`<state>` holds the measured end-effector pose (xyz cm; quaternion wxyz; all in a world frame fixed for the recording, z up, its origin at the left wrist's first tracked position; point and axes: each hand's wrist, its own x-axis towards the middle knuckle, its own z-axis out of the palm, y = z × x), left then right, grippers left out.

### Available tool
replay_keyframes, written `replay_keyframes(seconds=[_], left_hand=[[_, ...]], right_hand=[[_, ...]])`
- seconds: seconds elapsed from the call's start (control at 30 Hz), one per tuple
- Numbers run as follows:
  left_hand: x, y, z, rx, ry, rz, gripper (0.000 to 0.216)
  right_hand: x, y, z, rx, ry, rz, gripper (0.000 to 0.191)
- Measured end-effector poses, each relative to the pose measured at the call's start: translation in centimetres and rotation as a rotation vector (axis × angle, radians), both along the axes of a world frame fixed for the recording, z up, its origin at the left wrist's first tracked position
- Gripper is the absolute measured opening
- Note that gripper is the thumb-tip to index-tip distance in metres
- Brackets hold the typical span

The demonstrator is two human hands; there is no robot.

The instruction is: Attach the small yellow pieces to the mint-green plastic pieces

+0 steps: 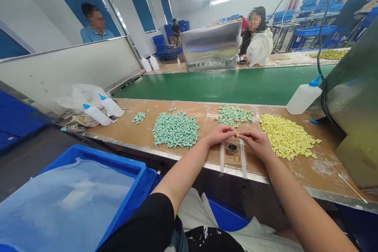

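Small clear round pot with dark contents (232, 148) sits between two white tape strips (222, 160), on your side of the fingertips; lift wrists clear so you don't tip it. Your left hand (219, 135) and right hand (258, 143) meet at the tips, both pinching one tiny pale-yellow piece (237, 135). I'd use light, even pressure. Right hand crowds the loose yellow heap (288, 136); bare brown cardboard (206, 120) left, before the mint-green heap (176, 130), gives more room. Mixed green-and-yellow heap (234, 114) limits forward reach; smooth green belt (203, 85) lies past the board's far edge.
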<state>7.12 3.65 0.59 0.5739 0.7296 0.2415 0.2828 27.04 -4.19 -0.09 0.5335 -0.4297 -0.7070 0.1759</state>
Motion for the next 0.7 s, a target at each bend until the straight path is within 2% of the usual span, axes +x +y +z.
replay_keyframes(seconds=[0.07,0.17,0.2,0.27,0.37,0.5,0.7], left_hand=[[-1.0,-0.3,0.8,0.151,0.119,0.147,0.041],[-3.9,-0.8,2.2,0.418,0.389,0.511,0.027],[-5.0,-0.9,2.5,0.477,0.483,0.622,0.022],[-7.2,-0.8,2.7,0.525,0.669,0.758,0.013],[-9.1,-0.1,2.2,0.507,0.824,0.808,0.015],[-9.5,1.0,1.1,0.462,0.846,0.791,0.022],[-9.6,1.8,0.4,0.458,0.861,0.792,0.015]], right_hand=[[0.0,-0.6,0.1,0.006,-0.025,-0.007,0.027],[0.0,-2.1,0.4,-0.021,-0.148,-0.011,0.028],[0.0,-2.6,0.6,-0.025,-0.207,-0.012,0.028],[-0.2,-3.3,1.1,-0.007,-0.324,-0.015,0.028],[-0.6,-3.8,1.9,0.023,-0.482,0.005,0.029],[-1.3,-3.6,2.8,-0.002,-0.632,0.051,0.029],[-1.4,-3.2,3.5,-0.034,-0.735,0.056,0.022]])
